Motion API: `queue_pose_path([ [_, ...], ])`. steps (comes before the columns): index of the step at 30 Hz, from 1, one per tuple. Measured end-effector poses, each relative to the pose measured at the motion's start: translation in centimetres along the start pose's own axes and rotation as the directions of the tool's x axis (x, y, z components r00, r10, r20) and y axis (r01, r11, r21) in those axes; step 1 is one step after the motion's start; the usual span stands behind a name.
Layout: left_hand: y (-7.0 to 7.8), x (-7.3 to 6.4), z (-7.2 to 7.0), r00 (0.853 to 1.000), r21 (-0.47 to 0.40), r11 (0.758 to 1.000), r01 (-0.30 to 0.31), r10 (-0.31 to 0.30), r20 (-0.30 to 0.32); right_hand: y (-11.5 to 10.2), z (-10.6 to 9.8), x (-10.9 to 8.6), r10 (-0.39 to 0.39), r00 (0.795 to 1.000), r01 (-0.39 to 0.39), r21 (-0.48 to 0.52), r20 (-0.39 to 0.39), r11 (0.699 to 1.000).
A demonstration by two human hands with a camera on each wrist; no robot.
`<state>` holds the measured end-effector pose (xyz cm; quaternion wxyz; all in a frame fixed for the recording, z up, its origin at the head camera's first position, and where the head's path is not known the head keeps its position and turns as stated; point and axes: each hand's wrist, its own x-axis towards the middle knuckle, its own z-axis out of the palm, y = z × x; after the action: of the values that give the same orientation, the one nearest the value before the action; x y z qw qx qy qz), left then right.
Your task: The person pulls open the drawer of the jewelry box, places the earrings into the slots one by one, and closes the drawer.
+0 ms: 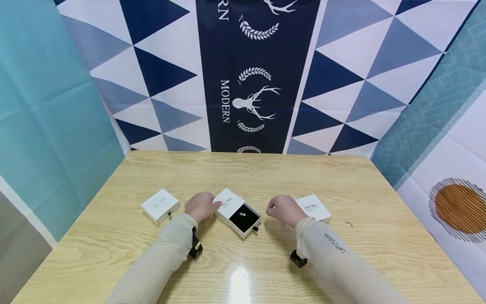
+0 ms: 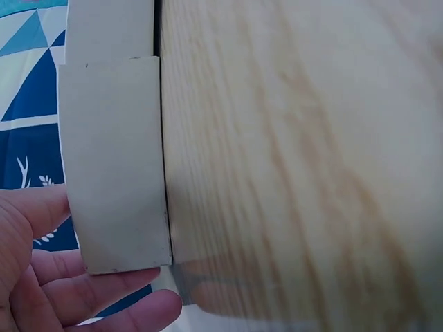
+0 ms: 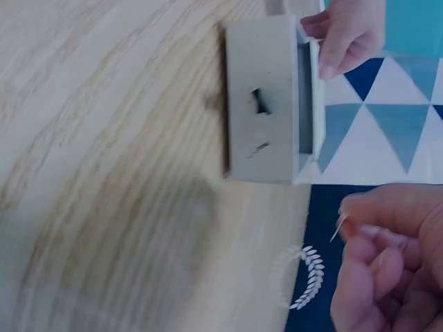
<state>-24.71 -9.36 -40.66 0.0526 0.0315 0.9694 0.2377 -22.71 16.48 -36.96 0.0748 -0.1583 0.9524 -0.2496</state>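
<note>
In the head view a white jewelry box [image 1: 232, 204] lies on the table with its drawer [image 1: 243, 232] pulled partly out. A small silvery earring [image 1: 243, 214] sits on the drawer's black pad. My left hand [image 1: 201, 207] holds the box's sleeve at its left end, thumb on top; in the left wrist view the fingers [image 2: 104, 294] curl around the sleeve's end [image 2: 118, 166]. Right of the drawer, my right hand [image 1: 284, 209] is apart from the box. Between thumb and forefinger it pinches a tiny earring with a thin pin [image 3: 339, 225], partly hidden by the fingertips.
A shut white box [image 1: 160, 206] stands to the left. Another white box [image 1: 314, 207] lies beyond the right hand, partly covered by it. A tiny gold-coloured piece [image 1: 349, 223] lies on the wooden table [image 1: 243, 173] at right. A patterned cloth [image 1: 167, 84] hangs behind.
</note>
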Motion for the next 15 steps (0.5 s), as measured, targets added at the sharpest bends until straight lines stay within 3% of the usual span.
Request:
queue_pose_path([
  [6, -0.1, -0.1, -0.1, 1.0, -0.01, 1.0, -0.004, 0.004, -0.019, -1.4, -0.8, -0.7, -0.08, 0.996, 0.084, 0.084, -0.049, 0.993],
  [10, 0.4, -0.3, -0.2, 0.993, -0.072, 0.996, -0.044, 0.036, -0.111, -2.4, -0.8, -1.5, -0.073, 0.993, 0.087, 0.152, -0.094, 0.985],
  [13, 1.4, -0.8, -0.4, 0.964, -0.159, 0.964, -0.211, 0.179, -0.194, -3.0, -0.7, -2.0, -0.064, 0.99, 0.089, 0.212, -0.122, 0.973],
  [15, 2.2, -1.3, -0.6, 0.923, -0.209, 0.908, -0.364, 0.321, -0.213, -3.2, -0.6, -2.4, -0.062, 0.989, 0.095, 0.245, -0.138, 0.965],
])
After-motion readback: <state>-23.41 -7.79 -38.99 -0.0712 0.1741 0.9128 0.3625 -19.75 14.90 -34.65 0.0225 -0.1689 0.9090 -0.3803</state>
